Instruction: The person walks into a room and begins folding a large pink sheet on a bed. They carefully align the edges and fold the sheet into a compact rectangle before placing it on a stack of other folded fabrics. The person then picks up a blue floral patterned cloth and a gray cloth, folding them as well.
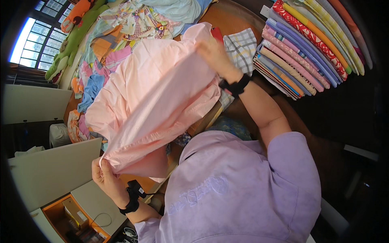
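Observation:
A large light-pink cloth, perhaps a sheet or cover, is stretched slantwise in front of me. My left hand pinches its lower left corner between thumb and fingers. At the upper right, my right hand grips the cloth's other end; motion blurs its fingers. A taut fold runs between both hands, while the rest drapes in loose creases over the wooden surface. Black straps circle both wrists, and the left one carries a small black device.
Folded fabrics form a tall stack at the right. Behind the pink cloth lie a grey-checked cloth and rumpled patterned clothes. Plush toys rest near the window. On the left are white panels and an open drawer holding boxes.

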The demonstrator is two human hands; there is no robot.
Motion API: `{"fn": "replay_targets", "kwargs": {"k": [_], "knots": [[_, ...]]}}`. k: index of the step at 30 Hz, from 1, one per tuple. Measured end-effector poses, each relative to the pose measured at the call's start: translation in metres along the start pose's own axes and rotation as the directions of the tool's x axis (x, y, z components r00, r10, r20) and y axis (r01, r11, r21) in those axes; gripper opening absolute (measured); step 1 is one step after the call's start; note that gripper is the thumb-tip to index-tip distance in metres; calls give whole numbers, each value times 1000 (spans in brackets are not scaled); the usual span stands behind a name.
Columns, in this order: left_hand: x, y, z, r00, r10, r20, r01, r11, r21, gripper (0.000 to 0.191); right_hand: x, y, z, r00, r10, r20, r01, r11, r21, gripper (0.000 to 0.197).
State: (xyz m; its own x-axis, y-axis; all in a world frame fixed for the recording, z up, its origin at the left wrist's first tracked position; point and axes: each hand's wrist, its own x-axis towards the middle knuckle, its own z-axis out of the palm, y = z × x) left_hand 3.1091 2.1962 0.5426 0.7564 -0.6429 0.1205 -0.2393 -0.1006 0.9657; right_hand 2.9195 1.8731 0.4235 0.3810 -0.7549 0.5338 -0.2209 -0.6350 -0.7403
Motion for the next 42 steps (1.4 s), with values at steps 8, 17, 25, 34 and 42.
{"fn": "replay_targets", "kwargs": {"k": [8,17,25,34,42], "knots": [[17,7,12,987,44,-158,-63,990,-123,14,-64,2,11,636,-568,522,730,661,-172,6],[17,12,17,994,37,-100,-46,995,-87,15,-123,48,83,737,-328,591,295,943,155,12],[11,9,12,990,22,-137,-34,996,-80,17,-123,36,101,562,-222,797,209,970,123,17],[8,10,16,982,30,-185,-48,994,-95,16,-121,30,108,424,-246,872,-7,961,275,26],[7,6,11,982,44,-182,-61,994,-91,15,-111,23,109,341,-233,911,72,972,222,26]]}}
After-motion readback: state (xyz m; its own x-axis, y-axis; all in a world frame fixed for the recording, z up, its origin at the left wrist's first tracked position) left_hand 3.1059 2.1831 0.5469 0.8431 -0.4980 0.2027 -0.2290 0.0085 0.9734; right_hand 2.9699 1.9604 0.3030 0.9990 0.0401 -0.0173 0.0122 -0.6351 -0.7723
